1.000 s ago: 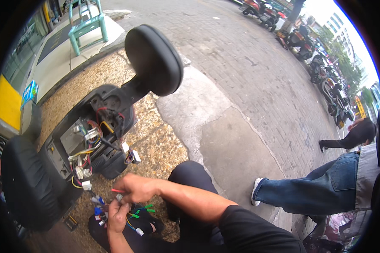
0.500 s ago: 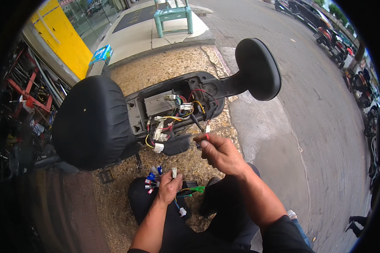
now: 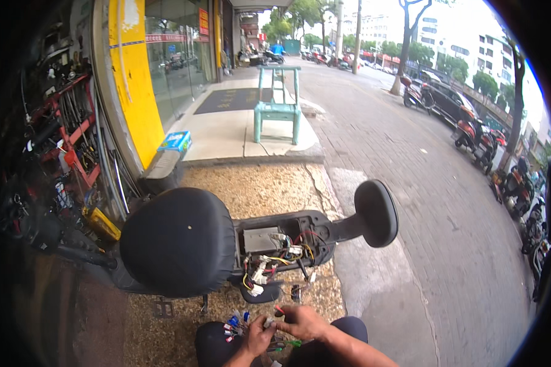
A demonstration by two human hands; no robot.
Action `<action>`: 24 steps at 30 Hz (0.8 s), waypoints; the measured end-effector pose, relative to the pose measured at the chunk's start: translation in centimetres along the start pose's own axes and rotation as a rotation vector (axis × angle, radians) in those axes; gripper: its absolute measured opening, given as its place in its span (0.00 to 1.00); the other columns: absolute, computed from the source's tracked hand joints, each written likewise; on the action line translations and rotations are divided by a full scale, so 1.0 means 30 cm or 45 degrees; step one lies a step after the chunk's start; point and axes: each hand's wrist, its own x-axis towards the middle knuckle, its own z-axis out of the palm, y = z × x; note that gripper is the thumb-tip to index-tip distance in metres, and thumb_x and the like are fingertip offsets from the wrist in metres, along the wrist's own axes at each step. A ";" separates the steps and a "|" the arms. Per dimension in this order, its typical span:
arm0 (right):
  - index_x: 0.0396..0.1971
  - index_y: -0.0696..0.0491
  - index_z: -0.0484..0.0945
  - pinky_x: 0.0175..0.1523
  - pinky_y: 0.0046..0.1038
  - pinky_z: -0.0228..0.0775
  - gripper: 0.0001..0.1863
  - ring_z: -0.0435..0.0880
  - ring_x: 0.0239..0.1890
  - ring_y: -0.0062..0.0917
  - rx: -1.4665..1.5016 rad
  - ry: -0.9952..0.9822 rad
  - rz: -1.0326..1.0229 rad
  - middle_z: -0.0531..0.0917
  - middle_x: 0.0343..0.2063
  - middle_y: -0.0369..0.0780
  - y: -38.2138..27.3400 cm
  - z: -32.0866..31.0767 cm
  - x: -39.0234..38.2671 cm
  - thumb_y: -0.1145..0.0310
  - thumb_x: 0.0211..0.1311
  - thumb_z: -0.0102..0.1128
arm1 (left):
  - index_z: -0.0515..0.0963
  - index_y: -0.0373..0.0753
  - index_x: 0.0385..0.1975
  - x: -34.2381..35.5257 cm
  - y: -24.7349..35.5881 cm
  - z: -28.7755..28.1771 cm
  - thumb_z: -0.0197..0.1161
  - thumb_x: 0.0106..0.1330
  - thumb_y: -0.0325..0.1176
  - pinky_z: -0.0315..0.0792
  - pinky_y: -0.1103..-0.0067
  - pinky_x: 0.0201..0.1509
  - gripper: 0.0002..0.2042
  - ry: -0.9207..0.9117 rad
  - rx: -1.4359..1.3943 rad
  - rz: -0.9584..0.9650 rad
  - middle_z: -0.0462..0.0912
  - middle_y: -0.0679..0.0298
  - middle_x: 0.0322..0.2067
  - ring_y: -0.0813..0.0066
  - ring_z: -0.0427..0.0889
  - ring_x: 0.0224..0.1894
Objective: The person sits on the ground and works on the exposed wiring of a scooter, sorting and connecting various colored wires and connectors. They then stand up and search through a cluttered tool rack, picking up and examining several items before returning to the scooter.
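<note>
My left hand (image 3: 258, 336) is closed on a small white plug connector (image 3: 268, 321) above my lap. My right hand (image 3: 304, 323) meets it there, fingers pinched, with a small red piece (image 3: 279, 311) showing at the fingertips; its kind is unclear. Beside my left hand lies a bundle of wires with blue, white and red connectors (image 3: 234, 323). Green wire ends (image 3: 294, 343) show below my right hand. In front stands an electric scooter with a black seat (image 3: 177, 241). Its uncovered compartment holds a grey metal box (image 3: 260, 240), and white connectors (image 3: 258, 276) on coloured wires spill out.
A black padded backrest (image 3: 375, 213) juts out at the scooter's right end. Farther off, a green chair (image 3: 277, 115) stands on a tiled step. At left is a red rack (image 3: 73, 144) crowded with parts. Parked scooters (image 3: 471, 144) line the right side.
My right hand has come away from the wires by the compartment and over to my left hand. The view has tilted up, showing more of the street.
</note>
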 end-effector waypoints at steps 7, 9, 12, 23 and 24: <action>0.44 0.55 0.76 0.42 0.44 0.73 0.21 0.82 0.38 0.50 0.031 -0.151 -0.043 0.83 0.31 0.52 0.017 0.077 -0.014 0.54 0.59 0.62 | 0.73 0.33 0.47 -0.024 -0.060 0.025 0.53 0.55 0.24 0.70 0.78 0.38 0.17 0.088 0.243 0.182 0.76 0.63 0.30 0.78 0.73 0.33; 0.45 0.52 0.76 0.43 0.43 0.73 0.18 0.81 0.40 0.50 0.150 -0.170 -0.130 0.83 0.35 0.52 0.038 0.064 -0.025 0.59 0.59 0.62 | 0.73 0.33 0.47 -0.031 -0.039 0.027 0.52 0.54 0.22 0.68 0.83 0.39 0.18 0.035 -0.080 0.256 0.75 0.68 0.30 0.82 0.70 0.33; 0.43 0.56 0.74 0.42 0.43 0.71 0.16 0.80 0.39 0.51 0.280 -0.069 -0.395 0.81 0.33 0.53 0.044 0.013 -0.046 0.64 0.59 0.61 | 0.74 0.33 0.43 -0.048 0.023 0.013 0.53 0.57 0.20 0.68 0.85 0.42 0.14 -0.083 -0.257 0.365 0.76 0.71 0.31 0.84 0.71 0.33; 0.37 0.59 0.71 0.38 0.42 0.68 0.14 0.76 0.34 0.51 0.425 0.061 -0.506 0.78 0.29 0.51 -0.034 -0.078 -0.108 0.70 0.56 0.64 | 0.79 0.35 0.31 -0.058 0.195 -0.026 0.59 0.59 0.16 0.74 0.85 0.34 0.06 -0.225 -0.476 0.242 0.82 0.67 0.29 0.83 0.79 0.30; 0.36 0.59 0.71 0.38 0.43 0.67 0.14 0.76 0.33 0.52 0.384 0.109 -0.494 0.78 0.29 0.51 -0.036 -0.072 -0.113 0.68 0.55 0.65 | 0.79 0.35 0.31 -0.056 0.206 -0.011 0.58 0.60 0.16 0.73 0.85 0.33 0.06 -0.234 -0.458 0.269 0.82 0.67 0.29 0.84 0.78 0.29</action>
